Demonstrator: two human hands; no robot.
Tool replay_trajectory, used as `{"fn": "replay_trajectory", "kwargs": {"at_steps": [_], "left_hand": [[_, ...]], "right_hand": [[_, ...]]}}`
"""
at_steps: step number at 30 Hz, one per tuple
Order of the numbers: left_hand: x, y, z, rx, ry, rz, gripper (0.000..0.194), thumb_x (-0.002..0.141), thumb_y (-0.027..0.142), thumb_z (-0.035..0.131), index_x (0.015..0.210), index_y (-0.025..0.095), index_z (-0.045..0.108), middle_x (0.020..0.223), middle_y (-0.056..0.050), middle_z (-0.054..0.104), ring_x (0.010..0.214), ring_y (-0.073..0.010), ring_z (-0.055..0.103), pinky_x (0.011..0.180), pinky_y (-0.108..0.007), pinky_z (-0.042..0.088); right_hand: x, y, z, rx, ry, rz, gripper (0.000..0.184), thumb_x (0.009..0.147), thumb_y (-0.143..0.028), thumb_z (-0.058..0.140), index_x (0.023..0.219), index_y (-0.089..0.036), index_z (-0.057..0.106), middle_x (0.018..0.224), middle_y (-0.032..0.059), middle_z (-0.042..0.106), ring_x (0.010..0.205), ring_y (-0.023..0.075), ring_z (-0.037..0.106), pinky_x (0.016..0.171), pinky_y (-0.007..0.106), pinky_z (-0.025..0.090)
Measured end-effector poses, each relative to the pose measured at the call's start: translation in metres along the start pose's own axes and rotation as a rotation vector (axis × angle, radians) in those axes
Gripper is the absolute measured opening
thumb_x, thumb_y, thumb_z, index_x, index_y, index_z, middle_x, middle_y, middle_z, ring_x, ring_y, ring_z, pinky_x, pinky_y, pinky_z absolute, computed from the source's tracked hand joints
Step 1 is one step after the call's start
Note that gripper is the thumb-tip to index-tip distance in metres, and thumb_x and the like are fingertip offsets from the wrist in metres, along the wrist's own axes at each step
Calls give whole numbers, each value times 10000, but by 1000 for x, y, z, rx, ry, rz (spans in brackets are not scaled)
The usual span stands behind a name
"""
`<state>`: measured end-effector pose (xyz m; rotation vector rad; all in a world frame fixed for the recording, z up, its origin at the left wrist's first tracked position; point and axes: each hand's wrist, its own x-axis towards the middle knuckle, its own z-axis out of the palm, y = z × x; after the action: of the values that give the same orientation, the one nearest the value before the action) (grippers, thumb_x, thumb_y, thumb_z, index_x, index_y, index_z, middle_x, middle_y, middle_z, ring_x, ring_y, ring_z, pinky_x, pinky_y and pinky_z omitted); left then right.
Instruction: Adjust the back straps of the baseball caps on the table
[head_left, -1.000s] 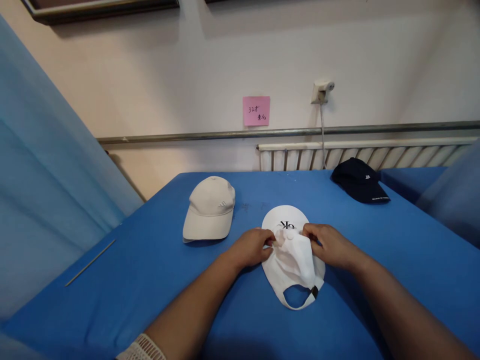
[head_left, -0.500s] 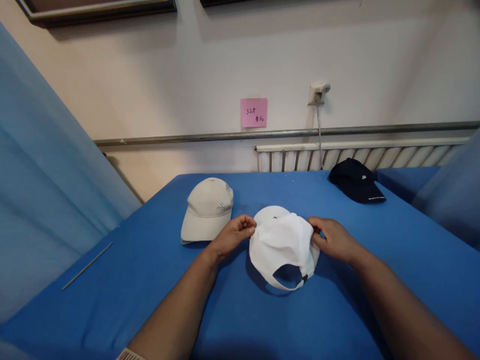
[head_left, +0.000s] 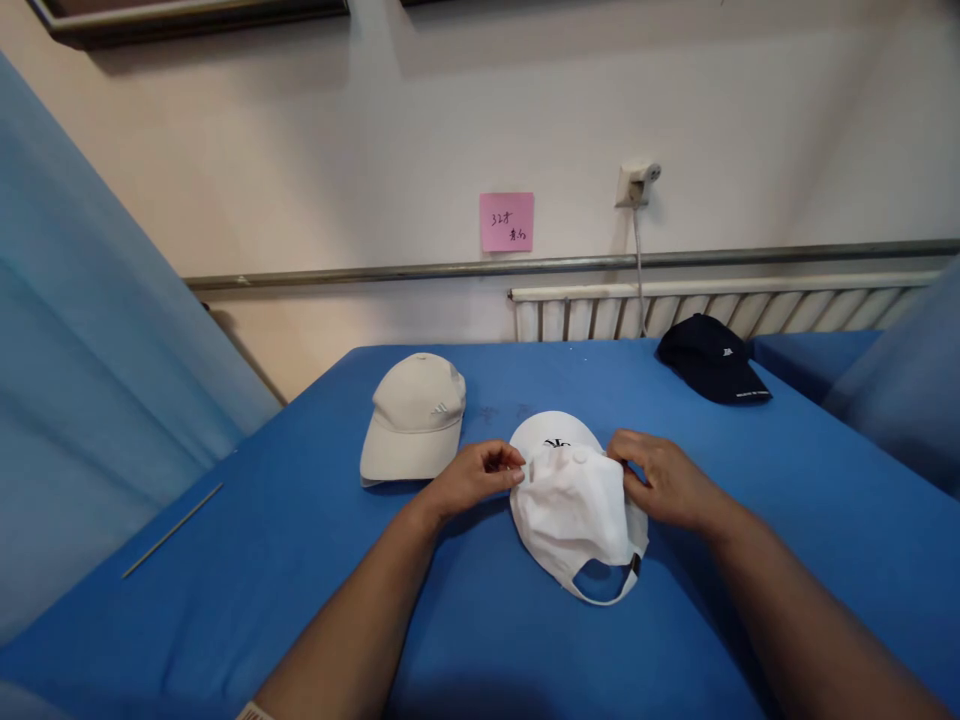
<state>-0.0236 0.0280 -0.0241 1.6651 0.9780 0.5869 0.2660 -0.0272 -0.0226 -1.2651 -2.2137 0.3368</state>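
Observation:
A white cap [head_left: 576, 505] with a black logo on its brim lies in the middle of the blue table [head_left: 300, 560], its back strap toward me. My left hand [head_left: 472, 478] pinches the crown's left edge. My right hand [head_left: 664, 480] is closed on the crown's right side. The crown is creased and pressed toward the brim between both hands.
A beige cap [head_left: 415, 417] lies left of the white one, close to my left hand. A dark navy cap [head_left: 711, 358] sits at the table's far right. A thin grey rod [head_left: 172, 530] lies near the left edge. A radiator [head_left: 712, 310] and blue curtains border the table.
Half a second ago the crown was lifted and puffed up, hiding the logo. Now it is pressed lower and flatter, and the brim's logo shows again. Both hands kept their hold.

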Motion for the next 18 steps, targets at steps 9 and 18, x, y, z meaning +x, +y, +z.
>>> {"fn": "replay_trajectory", "kwargs": {"at_steps": [9, 18], "left_hand": [[-8, 14, 6, 294, -80, 56, 236, 725, 362, 677, 862, 174, 715, 811, -25, 636, 708, -146, 528, 647, -255, 428], [6, 6, 24, 253, 119, 185, 400, 730, 356, 702, 1088, 180, 674, 982, -64, 646, 781, -159, 549, 720, -282, 449]], "right_hand": [[-2, 3, 5, -7, -10, 17, 185, 738, -66, 447, 763, -206, 567, 764, 0, 581, 704, 160, 528, 662, 268, 389], [-1, 1, 10, 19, -17, -6, 189, 744, -69, 446, 773, -203, 576, 766, 7, 588, 701, 161, 535, 657, 265, 394]]}}
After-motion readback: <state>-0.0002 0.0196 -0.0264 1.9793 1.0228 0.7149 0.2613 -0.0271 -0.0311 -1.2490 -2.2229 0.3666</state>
